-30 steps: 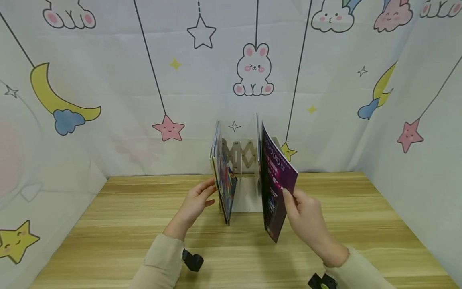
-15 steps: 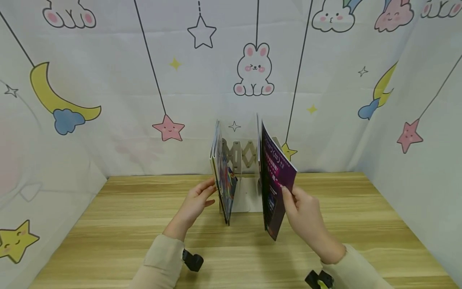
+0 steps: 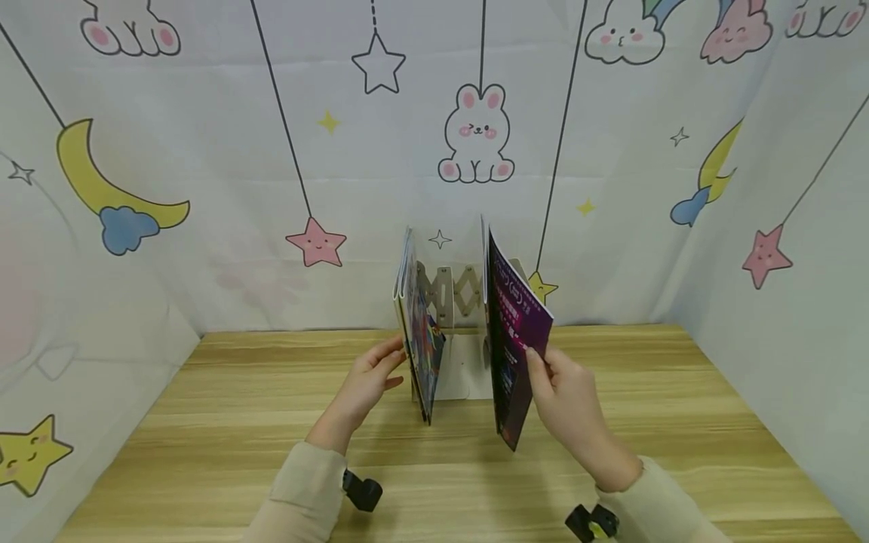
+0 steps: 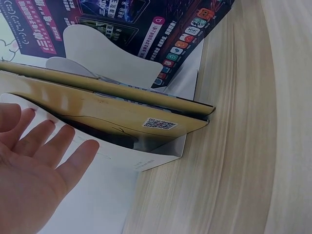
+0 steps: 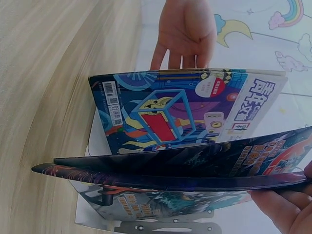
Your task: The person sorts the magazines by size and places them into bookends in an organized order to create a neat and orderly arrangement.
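My right hand (image 3: pixel 570 392) pinches the near edge of a dark purple magazine (image 3: pixel 516 332), thumb on its outer face; the magazine stands upright, angled towards me. In the right wrist view, a dark cover (image 5: pixel 195 156) spreads apart from the held edge; whether it is the same magazine, I cannot tell. My left hand (image 3: pixel 366 381) lies with fingers loosely extended against the left white end plate (image 4: pixel 112 144) of an expandable metal bookend (image 3: pixel 468 290). Beside that plate lean magazines, one with a colourful cover (image 5: pixel 165 112), their tan backs (image 4: pixel 97 105) facing my left hand.
The bookend's lattice runs along the back, with a gap between the left and right magazines showing its white base (image 3: pixel 462 369). It stands on a wood-grain table (image 3: pixel 271 407). Behind hangs a white curtain (image 3: pixel 380 166) printed with stars, moons and rabbits.
My right hand has moved slightly left and the free edge of the purple magazine has swung left with it. The left hand has stayed in place.
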Motion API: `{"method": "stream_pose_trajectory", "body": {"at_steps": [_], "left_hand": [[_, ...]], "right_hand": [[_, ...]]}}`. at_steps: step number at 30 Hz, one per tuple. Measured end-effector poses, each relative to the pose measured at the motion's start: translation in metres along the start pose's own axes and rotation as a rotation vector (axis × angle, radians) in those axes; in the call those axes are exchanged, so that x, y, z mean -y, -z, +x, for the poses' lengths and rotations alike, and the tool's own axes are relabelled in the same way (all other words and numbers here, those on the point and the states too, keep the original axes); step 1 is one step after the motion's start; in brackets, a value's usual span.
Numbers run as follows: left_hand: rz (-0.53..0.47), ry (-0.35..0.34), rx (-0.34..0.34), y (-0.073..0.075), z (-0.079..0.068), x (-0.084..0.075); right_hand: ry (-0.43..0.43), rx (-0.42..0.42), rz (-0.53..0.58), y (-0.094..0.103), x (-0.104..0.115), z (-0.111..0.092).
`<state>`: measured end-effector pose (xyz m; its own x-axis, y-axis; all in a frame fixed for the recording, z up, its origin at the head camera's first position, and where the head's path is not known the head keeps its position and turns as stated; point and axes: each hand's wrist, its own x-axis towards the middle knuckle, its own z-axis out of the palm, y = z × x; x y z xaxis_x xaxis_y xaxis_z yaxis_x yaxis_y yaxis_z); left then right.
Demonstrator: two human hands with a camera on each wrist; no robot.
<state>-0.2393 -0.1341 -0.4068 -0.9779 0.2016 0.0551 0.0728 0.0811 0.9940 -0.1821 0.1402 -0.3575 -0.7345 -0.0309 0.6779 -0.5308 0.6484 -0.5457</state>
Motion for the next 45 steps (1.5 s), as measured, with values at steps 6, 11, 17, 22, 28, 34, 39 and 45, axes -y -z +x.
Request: {"method": "stream_pose_trajectory", "body": {"at_steps": [6, 11, 17, 22, 28, 34, 39, 45], "left_hand": [[0.000, 0.002, -0.001, 0.000, 0.000, 0.002], [0.003, 0.000, -0.003, 0.000, 0.000, 0.002], [0.001, -0.003, 0.001, 0.000, 0.001, 0.002], [0.008, -0.007, 0.002, 0.000, 0.000, 0.003], [0.005, 0.002, -0.004, -0.001, 0.000, 0.002], [0.003, -0.003, -0.003, 0.000, 0.002, 0.003], [0.005, -0.001, -0.002, 0.000, 0.002, 0.004], [-0.001, 0.001, -0.004, 0.000, 0.002, 0.004]], "right_hand": [[-0.001, 0.001, -0.015, -0.002, -0.003, 0.001], [0.006, 0.003, -0.010, -0.003, -0.003, 0.003], [0.015, -0.002, -0.006, -0.004, -0.002, 0.005], [0.004, -0.012, -0.001, -0.006, -0.004, 0.007], [0.006, -0.028, -0.006, -0.006, -0.005, 0.009], [0.018, -0.029, -0.014, -0.009, -0.006, 0.013], [0.012, -0.004, 0.007, -0.010, -0.007, 0.015], [0.011, 0.002, 0.004, -0.012, -0.008, 0.019]]}}
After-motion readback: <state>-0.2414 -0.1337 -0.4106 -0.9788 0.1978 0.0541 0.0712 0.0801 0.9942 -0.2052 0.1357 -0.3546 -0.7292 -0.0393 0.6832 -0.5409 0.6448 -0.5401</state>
